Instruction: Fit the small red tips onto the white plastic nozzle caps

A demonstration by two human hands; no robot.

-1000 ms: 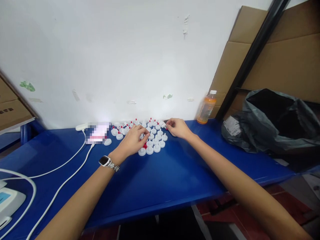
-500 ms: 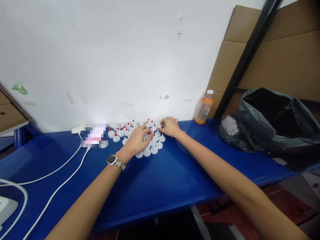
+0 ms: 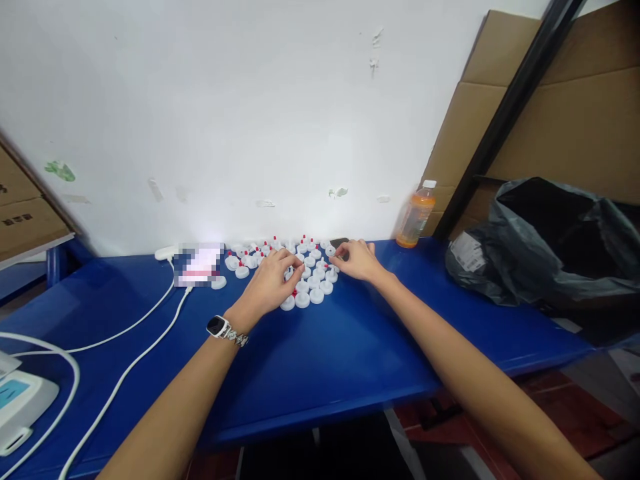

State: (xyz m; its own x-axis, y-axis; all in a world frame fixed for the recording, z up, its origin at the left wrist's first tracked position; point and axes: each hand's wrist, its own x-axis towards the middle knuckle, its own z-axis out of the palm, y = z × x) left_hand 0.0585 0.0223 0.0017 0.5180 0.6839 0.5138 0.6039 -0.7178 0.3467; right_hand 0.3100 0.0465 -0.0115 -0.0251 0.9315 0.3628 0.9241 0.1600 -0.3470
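White round nozzle caps (image 3: pixel 316 295) stand crowded together on the blue table (image 3: pixel 320 360), several with small red tips. Over the middle of this group is my left hand (image 3: pixel 274 279), its fingers bent and the thumb close to the forefinger; what lies between them, if anything, is hidden. A watch (image 3: pixel 218 326) and a chain bracelet are on that wrist. At the group's right edge my right hand (image 3: pixel 356 259) pinches with thumb and forefinger at a tilted white nozzle cap (image 3: pixel 331 251). Some caps are hidden behind the left hand.
A phone-like blurred device (image 3: pixel 200 263) with white cables (image 3: pixel 133 365) lies left. A bottle of orange liquid (image 3: pixel 416 215) stands by the wall, beside a black plastic bag (image 3: pixel 500 263). A white power strip (image 3: pixel 27 407) is at the lower left.
The view has shifted a little, moving the scene to the right. My right hand's fingers have come to a tilted cap at the edge; my left hand stays over the group.
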